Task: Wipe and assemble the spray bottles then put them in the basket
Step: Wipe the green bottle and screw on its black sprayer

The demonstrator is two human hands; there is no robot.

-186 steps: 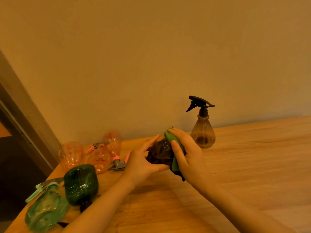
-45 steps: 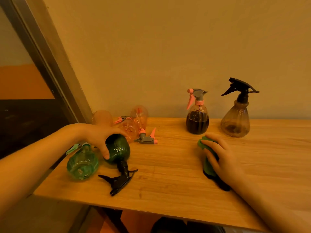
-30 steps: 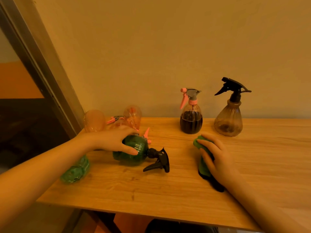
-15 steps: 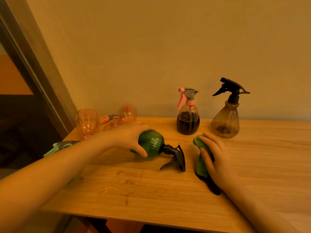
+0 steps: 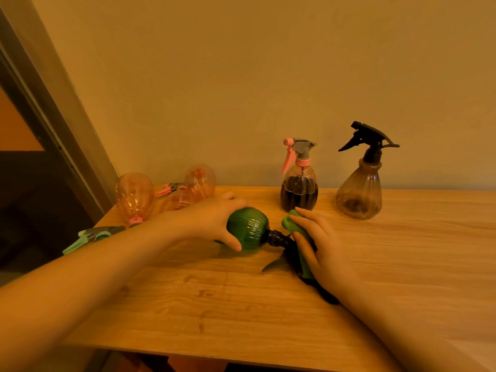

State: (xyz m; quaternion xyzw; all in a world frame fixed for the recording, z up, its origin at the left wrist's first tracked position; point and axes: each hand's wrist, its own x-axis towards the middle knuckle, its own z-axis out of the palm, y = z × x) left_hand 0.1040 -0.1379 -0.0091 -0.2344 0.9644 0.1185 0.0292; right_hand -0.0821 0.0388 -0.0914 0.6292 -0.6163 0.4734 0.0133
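Observation:
My left hand (image 5: 212,220) grips the round body of a dark green spray bottle (image 5: 248,228), held on its side just above the table, its black trigger head (image 5: 281,244) pointing right. My right hand (image 5: 320,244) holds a green cloth (image 5: 296,229) and presses it against that black head. Two assembled bottles stand upright by the wall: a dark brown one with a pink and grey trigger (image 5: 299,189) and a smoky one with a black trigger (image 5: 359,193).
Several clear pink bottle bodies (image 5: 134,196) and loose pink trigger heads (image 5: 169,187) lie at the table's far left corner. A pale green trigger head (image 5: 91,236) sits at the left edge. The wooden table (image 5: 402,264) meets a wall; a metal frame (image 5: 53,124) rises on the left.
My left hand picked the green bottle off the left of the table and carried it right. My right hand, holding the cloth, now meets the bottle's black head.

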